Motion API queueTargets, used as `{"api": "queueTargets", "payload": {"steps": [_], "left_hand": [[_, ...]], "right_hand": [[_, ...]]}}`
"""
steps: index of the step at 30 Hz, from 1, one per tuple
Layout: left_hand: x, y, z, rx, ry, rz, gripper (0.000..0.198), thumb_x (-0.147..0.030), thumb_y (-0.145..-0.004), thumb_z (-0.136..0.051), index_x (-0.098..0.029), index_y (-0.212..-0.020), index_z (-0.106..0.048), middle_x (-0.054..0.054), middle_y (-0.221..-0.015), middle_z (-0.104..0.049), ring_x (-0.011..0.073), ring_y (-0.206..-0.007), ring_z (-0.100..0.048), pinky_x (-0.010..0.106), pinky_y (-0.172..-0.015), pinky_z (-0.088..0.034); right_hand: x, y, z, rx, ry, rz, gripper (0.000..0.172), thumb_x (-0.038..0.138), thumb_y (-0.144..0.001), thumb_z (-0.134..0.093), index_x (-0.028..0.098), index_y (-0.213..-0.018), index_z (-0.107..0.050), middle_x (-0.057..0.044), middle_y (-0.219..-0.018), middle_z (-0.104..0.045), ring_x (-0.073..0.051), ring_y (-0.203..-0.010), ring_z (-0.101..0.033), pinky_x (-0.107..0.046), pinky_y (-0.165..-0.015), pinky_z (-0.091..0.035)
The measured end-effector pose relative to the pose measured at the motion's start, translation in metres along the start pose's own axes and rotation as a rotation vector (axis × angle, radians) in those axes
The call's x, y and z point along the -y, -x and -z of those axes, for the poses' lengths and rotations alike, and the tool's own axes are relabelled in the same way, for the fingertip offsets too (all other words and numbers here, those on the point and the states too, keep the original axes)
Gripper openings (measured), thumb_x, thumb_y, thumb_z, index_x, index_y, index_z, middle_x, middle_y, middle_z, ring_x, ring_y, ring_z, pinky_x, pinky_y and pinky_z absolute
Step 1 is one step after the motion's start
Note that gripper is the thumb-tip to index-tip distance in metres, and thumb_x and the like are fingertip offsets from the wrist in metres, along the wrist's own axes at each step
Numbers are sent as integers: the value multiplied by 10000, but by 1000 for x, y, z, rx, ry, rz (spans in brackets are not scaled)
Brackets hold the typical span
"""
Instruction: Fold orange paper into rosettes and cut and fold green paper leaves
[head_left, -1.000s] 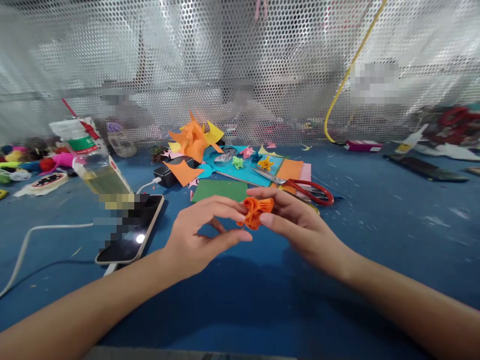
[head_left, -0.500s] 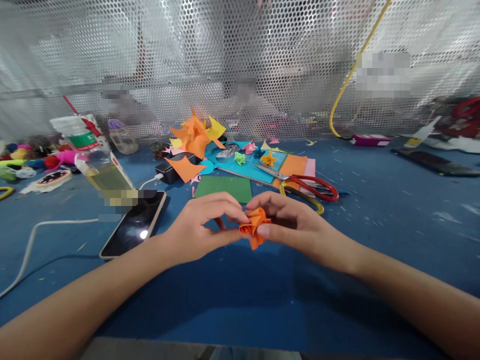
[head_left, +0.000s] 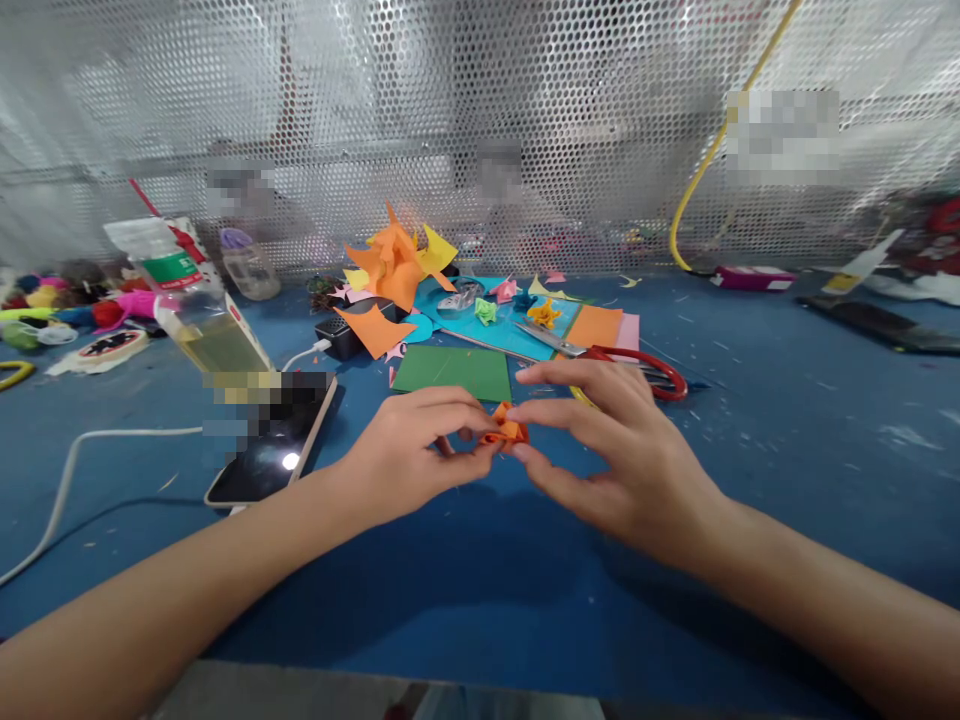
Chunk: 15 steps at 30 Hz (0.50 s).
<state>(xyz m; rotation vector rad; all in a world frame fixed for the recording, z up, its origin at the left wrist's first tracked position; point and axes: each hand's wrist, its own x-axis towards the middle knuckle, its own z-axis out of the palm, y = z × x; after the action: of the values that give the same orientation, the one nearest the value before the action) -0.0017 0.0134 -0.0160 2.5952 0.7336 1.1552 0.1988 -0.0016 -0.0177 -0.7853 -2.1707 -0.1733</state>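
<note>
A small folded orange paper flower (head_left: 507, 428) is held above the blue table, pinched at its left side by the thumb and fingers of my left hand (head_left: 424, 445). Around its right side are the spread fingers of my right hand (head_left: 611, 455). The thumb and one fingertip are at the paper's edge; I cannot tell whether they press on it. Fingers cover part of the flower. Just beyond lies a flat green paper sheet (head_left: 452, 372). Scissors (head_left: 556, 341) with red and yellow handles are partly hidden behind my right hand.
Orange paper scraps (head_left: 395, 262) are heaped at the back. Small paper flowers, one of them green (head_left: 486, 312), rest on blue paper (head_left: 491, 332). A phone (head_left: 281, 450) and a bottle of yellowish liquid (head_left: 214, 335) stand left. A dark phone (head_left: 874, 322) lies right.
My right fingers have loosened from the flower and spread apart. The flower has tipped and shows a different side, still in my left hand. The view has shifted slightly.
</note>
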Motion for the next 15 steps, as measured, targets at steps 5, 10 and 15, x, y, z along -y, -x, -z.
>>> {"api": "queueTargets", "payload": {"steps": [5,10,15], "left_hand": [[-8,1,-1,6,-18,68,90,-132,-750,-623,-159,-834,-643,16,-752,-680,86,-649,-613,153,-560,-513],[-10,2,-3,23,119,304,382,-153,-757,-614,-215,-1128,-546,-18,-765,-701,98,-660,-654,142,-510,-515],[-11,2,-2,65,156,327,319,-170,-798,-567,-193,-1116,-555,11,-826,-728,119,-686,-675,171,-554,-533]], "right_hand": [[0,-1,1,8,17,-12,72,213,-788,-616,226,-857,-633,-51,-991,-655,-221,-922,-592,-412,-805,-373],[-5,-2,0,83,-51,-82,51,193,-807,-592,210,-776,-629,-45,-941,-653,-215,-915,-578,-418,-825,-339],[-6,-4,3,153,-50,-105,122,242,-843,-551,213,-746,-620,-47,-916,-646,-208,-905,-575,-415,-832,-318]]}}
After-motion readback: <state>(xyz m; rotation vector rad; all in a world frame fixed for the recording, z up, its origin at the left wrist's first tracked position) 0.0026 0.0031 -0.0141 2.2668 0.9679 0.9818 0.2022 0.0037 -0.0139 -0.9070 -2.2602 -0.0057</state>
